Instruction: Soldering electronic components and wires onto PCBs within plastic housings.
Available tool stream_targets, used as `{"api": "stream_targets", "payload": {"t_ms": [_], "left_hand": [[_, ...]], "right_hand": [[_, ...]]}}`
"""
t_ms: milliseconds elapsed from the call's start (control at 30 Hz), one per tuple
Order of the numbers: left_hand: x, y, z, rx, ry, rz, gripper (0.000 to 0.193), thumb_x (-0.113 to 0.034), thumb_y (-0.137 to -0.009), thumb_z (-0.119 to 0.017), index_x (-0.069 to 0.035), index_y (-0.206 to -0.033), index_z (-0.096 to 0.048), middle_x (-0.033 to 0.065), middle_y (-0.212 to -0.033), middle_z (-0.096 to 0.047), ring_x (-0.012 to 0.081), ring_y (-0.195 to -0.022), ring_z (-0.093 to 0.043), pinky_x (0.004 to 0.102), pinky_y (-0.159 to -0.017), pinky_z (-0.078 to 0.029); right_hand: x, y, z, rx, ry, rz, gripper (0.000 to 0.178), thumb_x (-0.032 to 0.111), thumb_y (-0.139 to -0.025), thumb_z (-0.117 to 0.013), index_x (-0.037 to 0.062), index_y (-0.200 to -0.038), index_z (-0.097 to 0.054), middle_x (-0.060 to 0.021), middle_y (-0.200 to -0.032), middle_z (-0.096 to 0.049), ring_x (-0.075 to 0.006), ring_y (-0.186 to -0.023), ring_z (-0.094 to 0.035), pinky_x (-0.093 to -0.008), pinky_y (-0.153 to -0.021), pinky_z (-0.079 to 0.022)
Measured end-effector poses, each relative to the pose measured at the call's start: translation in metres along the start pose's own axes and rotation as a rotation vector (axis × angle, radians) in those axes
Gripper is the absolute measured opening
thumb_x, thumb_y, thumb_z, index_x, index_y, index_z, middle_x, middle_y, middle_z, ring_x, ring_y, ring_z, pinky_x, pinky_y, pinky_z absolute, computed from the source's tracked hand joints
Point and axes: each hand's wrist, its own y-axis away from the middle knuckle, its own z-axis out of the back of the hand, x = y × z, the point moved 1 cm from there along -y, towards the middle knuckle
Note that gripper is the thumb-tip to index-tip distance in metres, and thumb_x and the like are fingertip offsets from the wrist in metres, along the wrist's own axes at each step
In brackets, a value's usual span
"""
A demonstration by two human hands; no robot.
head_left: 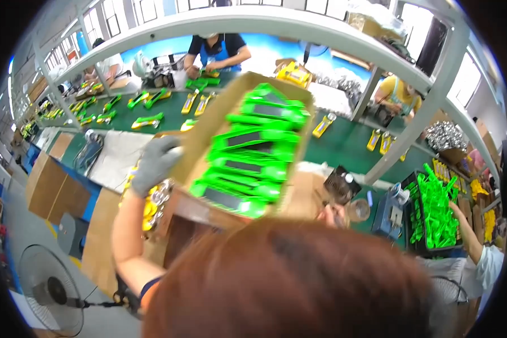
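A tilted cardboard box is raised over the near edge of the bench. Inside lie several bright green plastic parts with dark rectangular panels, stacked in a row. My left hand, in a grey glove, is closed on the left side of this box. My right hand shows only in part, low beside the box, behind the hair at the bottom of the view. Its fingers are curled around something dark and slender that I cannot make out.
Yellow and green parts lie along the green conveyor. To the right stand a tape roll, a blue device and a black crate of green pieces. A white frame post rises there. Other people work around; a fan stands lower left.
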Motion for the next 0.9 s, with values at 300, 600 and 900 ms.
{"api": "stream_targets", "payload": {"t_ms": [300,600,900], "left_hand": [[0.187,0.084,0.196,-0.279,-0.089,0.537,0.033,-0.019,-0.094,-0.060,0.000,-0.119,-0.065,0.0040,-0.114,-0.066,0.0134,-0.101,-0.061,0.0281,-0.091,-0.049],[0.383,0.211,0.349,-0.452,-0.600,0.673,0.035,-0.026,-0.093,-0.060,-0.001,-0.116,-0.067,0.0086,-0.108,-0.071,0.0193,-0.094,-0.064,0.0339,-0.086,-0.049],[0.529,0.278,0.347,-0.496,-0.150,0.991,0.029,-0.010,-0.092,-0.067,0.000,-0.119,-0.066,0.0071,-0.111,-0.068,0.0164,-0.098,-0.063,0.0293,-0.088,-0.051]], "right_hand": [[-0.017,-0.013,0.014,-0.001,0.162,0.086,0.025,0.008,-0.094,-0.063,0.0066,-0.111,-0.045,-0.0046,-0.076,-0.054,-0.0144,-0.066,-0.055,-0.0317,-0.068,-0.052],[-0.003,-0.015,0.007,-0.059,0.298,0.124,0.016,0.002,-0.094,-0.060,0.0066,-0.105,-0.048,-0.0047,-0.073,-0.053,-0.0133,-0.060,-0.053,-0.0312,-0.072,-0.052],[-0.006,-0.019,0.009,-0.109,0.414,0.150,0.016,0.003,-0.094,-0.060,0.0051,-0.105,-0.048,-0.0063,-0.071,-0.057,-0.0125,-0.061,-0.055,-0.0301,-0.068,-0.049]]}}
